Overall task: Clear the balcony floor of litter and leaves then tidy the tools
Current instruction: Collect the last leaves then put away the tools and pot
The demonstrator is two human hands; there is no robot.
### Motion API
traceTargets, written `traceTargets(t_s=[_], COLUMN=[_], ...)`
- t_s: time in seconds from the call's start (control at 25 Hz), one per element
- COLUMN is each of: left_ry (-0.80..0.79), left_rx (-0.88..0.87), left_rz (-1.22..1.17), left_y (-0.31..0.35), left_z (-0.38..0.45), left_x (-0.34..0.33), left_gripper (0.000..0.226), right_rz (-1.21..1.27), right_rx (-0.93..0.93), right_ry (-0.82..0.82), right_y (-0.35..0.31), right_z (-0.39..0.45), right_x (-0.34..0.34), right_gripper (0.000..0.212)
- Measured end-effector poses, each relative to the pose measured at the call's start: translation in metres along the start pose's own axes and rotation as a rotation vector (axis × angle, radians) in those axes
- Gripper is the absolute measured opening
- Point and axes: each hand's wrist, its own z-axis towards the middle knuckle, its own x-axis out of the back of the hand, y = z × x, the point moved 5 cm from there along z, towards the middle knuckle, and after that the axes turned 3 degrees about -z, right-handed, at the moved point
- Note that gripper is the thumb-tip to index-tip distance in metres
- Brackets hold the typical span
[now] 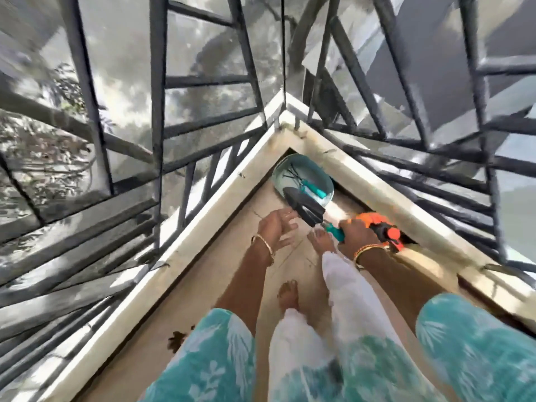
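One trowel (304, 208), black-bladed with a teal handle, was held over the near rim of the teal tub (324, 181) in the balcony corner, its tip pointing to ten o'clock. It was gripped at the handle by the right hand (355, 232), fingers curled round; the blade lay beyond the knuckles. The left hand (275, 227) was kept just beside the blade at nine o'clock, fingers spread and holding nothing. Tidying was judged to be under way; lowering the trowel beside the small rake (304, 185) was called for next. An orange sprayer (383, 227) was seen at three o'clock.
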Motion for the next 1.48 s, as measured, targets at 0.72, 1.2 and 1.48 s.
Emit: traceTargets(t_s=[0.72, 1.2, 1.48], left_ry=[0.426, 0.434, 0.403], left_rx=[-0.058, -0.085, -0.090], left_rz=[0.397, 0.526, 1.011], left_y=[-0.091, -0.083, -0.094], left_z=[0.380, 0.368, 0.294], left_x=[0.015, 0.017, 0.031], left_gripper=[0.028, 0.029, 0.045], right_rz=[0.023, 0.020, -0.329], right_rx=[0.012, -0.144, 0.182], right_ry=[0.026, 0.038, 0.140], right_y=[0.010, 0.020, 0.002], right_z=[0.400, 0.404, 0.318], right_x=[-0.139, -0.143, -0.110], right_gripper=[0.043, 0.031, 0.036])
